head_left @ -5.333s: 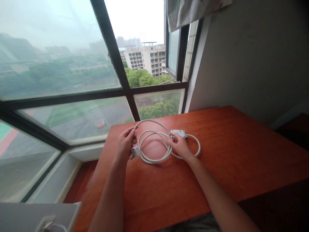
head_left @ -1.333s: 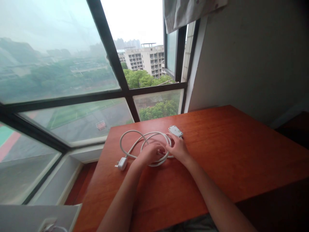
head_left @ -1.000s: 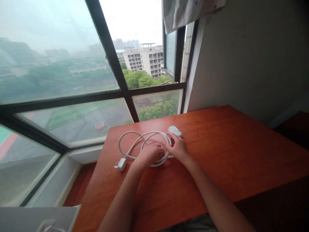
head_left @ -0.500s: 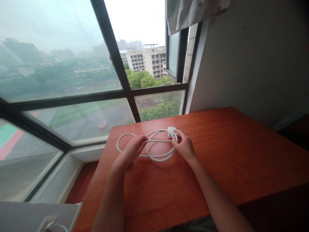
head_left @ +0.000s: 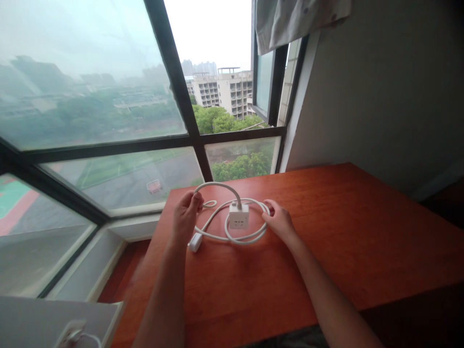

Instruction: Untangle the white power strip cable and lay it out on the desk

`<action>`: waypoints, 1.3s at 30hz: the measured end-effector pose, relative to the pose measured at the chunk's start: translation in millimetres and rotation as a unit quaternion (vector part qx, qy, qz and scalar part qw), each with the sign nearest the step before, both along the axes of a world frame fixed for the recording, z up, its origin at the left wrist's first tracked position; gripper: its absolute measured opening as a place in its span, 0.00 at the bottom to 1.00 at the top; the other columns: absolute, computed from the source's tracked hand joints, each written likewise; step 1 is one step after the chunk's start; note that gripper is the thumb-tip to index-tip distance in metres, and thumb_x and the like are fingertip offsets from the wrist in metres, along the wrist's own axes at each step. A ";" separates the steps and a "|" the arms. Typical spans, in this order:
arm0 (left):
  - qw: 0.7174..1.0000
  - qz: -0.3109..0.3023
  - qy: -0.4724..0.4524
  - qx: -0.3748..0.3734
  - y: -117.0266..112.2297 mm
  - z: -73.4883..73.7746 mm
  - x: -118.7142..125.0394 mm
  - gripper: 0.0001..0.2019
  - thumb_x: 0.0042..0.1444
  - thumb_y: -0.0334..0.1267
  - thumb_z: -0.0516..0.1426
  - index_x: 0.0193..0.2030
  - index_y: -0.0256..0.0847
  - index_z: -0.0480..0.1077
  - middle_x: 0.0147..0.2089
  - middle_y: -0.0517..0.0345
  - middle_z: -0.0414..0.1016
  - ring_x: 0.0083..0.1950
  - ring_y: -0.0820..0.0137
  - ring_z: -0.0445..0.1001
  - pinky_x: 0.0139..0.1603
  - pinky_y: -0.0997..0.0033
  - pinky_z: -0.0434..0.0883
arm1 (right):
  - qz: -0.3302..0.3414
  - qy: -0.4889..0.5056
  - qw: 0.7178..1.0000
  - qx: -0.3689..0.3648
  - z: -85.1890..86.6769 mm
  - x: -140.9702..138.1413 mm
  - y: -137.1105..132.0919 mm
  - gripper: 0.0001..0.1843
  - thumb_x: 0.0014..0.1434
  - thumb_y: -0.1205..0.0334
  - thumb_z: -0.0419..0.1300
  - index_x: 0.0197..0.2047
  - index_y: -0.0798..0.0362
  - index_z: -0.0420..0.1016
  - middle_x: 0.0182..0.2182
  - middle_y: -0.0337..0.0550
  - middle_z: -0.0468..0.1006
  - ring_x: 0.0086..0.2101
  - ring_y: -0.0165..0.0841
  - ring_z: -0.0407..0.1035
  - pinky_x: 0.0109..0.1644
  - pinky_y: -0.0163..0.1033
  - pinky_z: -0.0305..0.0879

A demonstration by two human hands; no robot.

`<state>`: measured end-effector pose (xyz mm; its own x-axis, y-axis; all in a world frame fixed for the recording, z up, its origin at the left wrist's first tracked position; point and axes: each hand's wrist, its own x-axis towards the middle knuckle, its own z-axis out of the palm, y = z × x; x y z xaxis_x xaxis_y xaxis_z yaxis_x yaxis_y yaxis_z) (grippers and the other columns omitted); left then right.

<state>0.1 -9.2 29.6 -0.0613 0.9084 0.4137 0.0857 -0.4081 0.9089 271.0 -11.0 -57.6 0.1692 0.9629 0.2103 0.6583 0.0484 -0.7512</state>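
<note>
A white cube power strip (head_left: 239, 217) hangs from its thick white cord (head_left: 217, 184), which arches over from my left hand (head_left: 188, 212). That hand is closed around the cord, left of the cube. My right hand (head_left: 278, 218) pinches the right side of the looped cord (head_left: 250, 241), and its fingers are closed. The loops rest on the reddish-brown table. At the cord's other end, a white plug (head_left: 195, 242) lies on the table just below my left hand.
The reddish-brown table (head_left: 326, 232) meets a window frame (head_left: 197, 140) at the back and a grey wall (head_left: 362, 96) at the right. A curtain (head_left: 300, 21) hangs at the top. A wall socket with a white plug (head_left: 74, 334) is at the lower left.
My left hand has moved left and up with the cord, drawing the cube from beside my right hand to the middle of the loops. The plug has come into view. My right hand barely moved.
</note>
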 end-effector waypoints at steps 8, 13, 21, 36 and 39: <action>0.995 -0.045 -0.076 -0.038 -2.0 -3.7 15.9 0.18 0.57 0.50 0.59 0.27 0.38 0.64 0.25 0.63 0.60 0.26 0.76 0.60 0.27 0.78 0.60 | 0.044 -0.101 0.991 -0.074 -1.7 7.1 -0.6 0.19 0.52 0.67 0.58 0.48 0.49 0.75 0.40 0.43 0.81 0.40 0.35 0.73 0.42 0.34 0.64; 0.995 -0.057 -0.070 -0.030 -8.2 -3.0 31.7 0.16 0.59 0.50 0.57 0.30 0.38 0.65 0.27 0.62 0.61 0.28 0.76 0.60 0.29 0.78 0.61 | 0.055 -0.125 0.990 -0.037 -7.2 8.8 -1.8 0.16 0.53 0.66 0.58 0.46 0.49 0.76 0.37 0.44 0.80 0.38 0.36 0.73 0.42 0.36 0.64; 0.995 -0.076 -0.065 -0.029 -14.1 -2.5 45.1 0.18 0.59 0.53 0.56 0.30 0.39 0.63 0.27 0.61 0.60 0.28 0.75 0.59 0.30 0.75 0.62 | 0.045 -0.026 0.995 0.091 -7.6 8.8 3.4 0.22 0.57 0.55 0.57 0.53 0.54 0.71 0.46 0.52 0.75 0.45 0.41 0.71 0.47 0.44 0.68; 0.966 -0.220 -0.123 -0.055 -29.3 6.2 51.9 0.19 0.56 0.55 0.58 0.32 0.38 0.69 0.23 0.62 0.58 0.24 0.76 0.56 0.25 0.74 0.57 | 0.122 0.134 0.981 0.075 20.6 -9.4 -15.4 0.24 0.52 0.49 0.64 0.49 0.52 0.72 0.45 0.49 0.77 0.46 0.41 0.71 0.51 0.45 0.67; 0.963 -0.208 -0.157 -0.066 -27.3 7.7 52.5 0.17 0.58 0.53 0.57 0.33 0.38 0.69 0.25 0.62 0.59 0.25 0.77 0.56 0.26 0.75 0.58 | 0.130 0.205 0.969 0.048 23.7 -10.2 -17.3 0.21 0.51 0.47 0.64 0.43 0.52 0.73 0.38 0.45 0.79 0.38 0.39 0.73 0.44 0.43 0.70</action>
<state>52.6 -36.5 37.3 0.2166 0.9248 0.3129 -0.3472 -0.2266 0.9100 260.9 -28.3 -34.0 0.0120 0.9634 0.2679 0.2620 0.2555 -0.9306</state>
